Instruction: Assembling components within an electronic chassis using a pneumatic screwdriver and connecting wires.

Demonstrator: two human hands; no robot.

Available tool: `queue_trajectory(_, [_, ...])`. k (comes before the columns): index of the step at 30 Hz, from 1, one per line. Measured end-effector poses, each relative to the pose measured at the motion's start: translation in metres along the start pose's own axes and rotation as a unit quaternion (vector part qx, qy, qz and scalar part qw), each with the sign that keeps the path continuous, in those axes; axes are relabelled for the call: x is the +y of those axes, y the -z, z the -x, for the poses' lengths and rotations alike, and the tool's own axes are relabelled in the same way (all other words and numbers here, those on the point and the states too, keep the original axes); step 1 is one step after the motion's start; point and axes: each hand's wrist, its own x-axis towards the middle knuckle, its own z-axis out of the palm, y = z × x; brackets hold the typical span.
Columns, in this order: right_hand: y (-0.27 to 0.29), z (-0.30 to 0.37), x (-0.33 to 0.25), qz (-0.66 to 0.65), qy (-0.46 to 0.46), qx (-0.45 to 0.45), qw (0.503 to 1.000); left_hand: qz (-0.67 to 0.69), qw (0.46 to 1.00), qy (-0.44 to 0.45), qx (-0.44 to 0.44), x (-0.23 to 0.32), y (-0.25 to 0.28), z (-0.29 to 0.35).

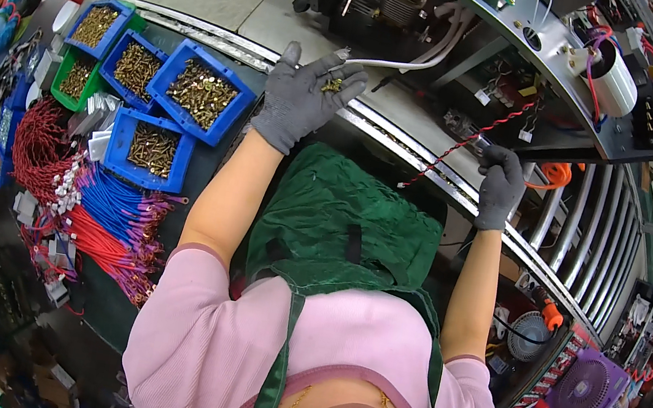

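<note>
My left hand point(298, 104), in a grey glove, is held palm up beside the rail with its fingers partly spread. A few small brass screws point(331, 85) rest on the fingers. A white tube point(391, 65) runs from near its fingertips to the machine point(458, 20). My right hand point(502, 187), also gloved in grey, is closed at the machine's near edge. What its fingers hold is hard to make out; a clear and dark piece point(460, 124) lies just beyond them. A twisted red and black wire point(460, 144) hangs beside this hand.
To the left, blue bins point(145, 175) and a green bin point(61, 92) hold brass screws and fittings. Bundles of red wires point(103, 241) and blue wires point(109, 199) lie nearer. Metal rollers point(589, 220) line the right, with a purple fan point(583, 390) below. A metal rail point(389, 133) crosses ahead.
</note>
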Motion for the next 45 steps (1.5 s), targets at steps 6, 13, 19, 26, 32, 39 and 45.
queue_trajectory(6, [-0.023, 0.001, 0.027, 0.112, 0.018, -0.03, 0.993, -0.076, 0.995, -0.04, 0.051, 0.049, 0.031, 0.034])
queue_trajectory(13, [-0.015, 0.016, 0.032, 0.151, -0.032, -0.047, 0.987, -0.225, 0.958, -0.168, 0.05, 0.155, 0.019, 0.131])
queue_trajectory(19, [-0.024, 0.012, 0.046, 0.141, -0.063, -0.089, 0.984, -0.126, 0.983, -0.13, -0.041, 0.1, 0.017, 0.086])
queue_trajectory(26, [-0.022, 0.02, 0.066, 0.251, -0.06, -0.12, 0.959, -0.246, 0.963, -0.083, -0.07, 0.017, 0.034, 0.012])
queue_trajectory(32, [-0.026, 0.025, 0.059, 0.28, -0.05, -0.1, 0.954, -0.789, 0.47, -0.357, -0.171, -0.061, 0.049, -0.058])
queue_trajectory(39, [-0.027, 0.029, 0.059, 0.295, -0.025, -0.1, 0.95, -0.896, 0.357, -0.205, -0.168, -0.075, 0.045, -0.064])
queue_trajectory(45, [-0.024, 0.03, 0.051, 0.275, -0.029, -0.101, 0.956, -0.8, 0.441, -0.367, -0.174, -0.064, 0.052, -0.065])
